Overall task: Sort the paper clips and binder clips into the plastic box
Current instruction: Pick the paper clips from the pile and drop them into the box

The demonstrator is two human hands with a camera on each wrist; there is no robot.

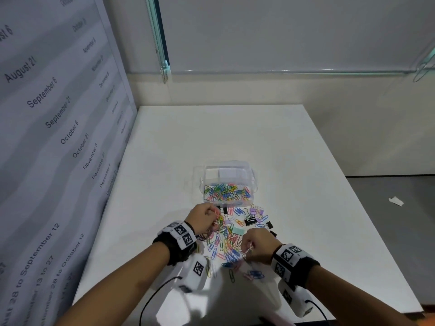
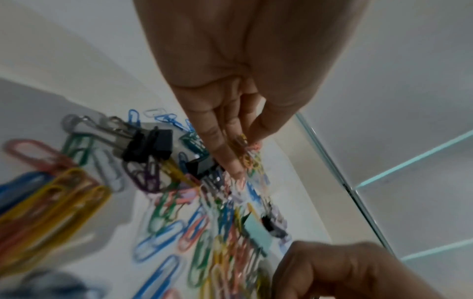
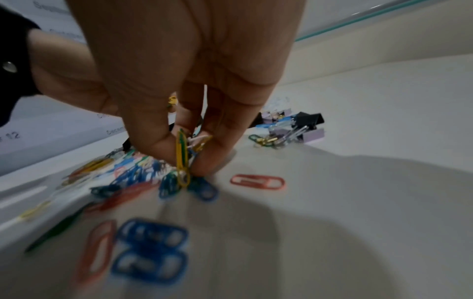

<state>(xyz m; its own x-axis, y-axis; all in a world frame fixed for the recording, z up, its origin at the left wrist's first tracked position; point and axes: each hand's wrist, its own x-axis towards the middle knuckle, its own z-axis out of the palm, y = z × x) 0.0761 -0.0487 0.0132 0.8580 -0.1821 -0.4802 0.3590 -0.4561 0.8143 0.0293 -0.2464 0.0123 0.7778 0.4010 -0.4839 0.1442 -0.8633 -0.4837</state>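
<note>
A clear plastic box (image 1: 253, 182) on the white table holds many coloured paper clips (image 1: 227, 191). In front of it lies a loose pile of paper clips (image 1: 226, 243) mixed with black binder clips (image 1: 250, 222) and pastel ones. My left hand (image 1: 207, 218) is at the pile's far left and pinches a bunch of paper clips (image 2: 247, 153) between thumb and fingers. My right hand (image 1: 255, 249) is at the pile's near right, its fingers curled round several paper clips, a yellow one (image 3: 183, 159) hanging down.
The table (image 1: 235, 137) stands against a wall chart with dates (image 1: 58, 114) on the left. A scrap of white paper (image 1: 396, 201) lies on the floor at right. Black and purple binder clips (image 3: 294, 127) sit beyond my right hand. Cables trail from both wrist cameras.
</note>
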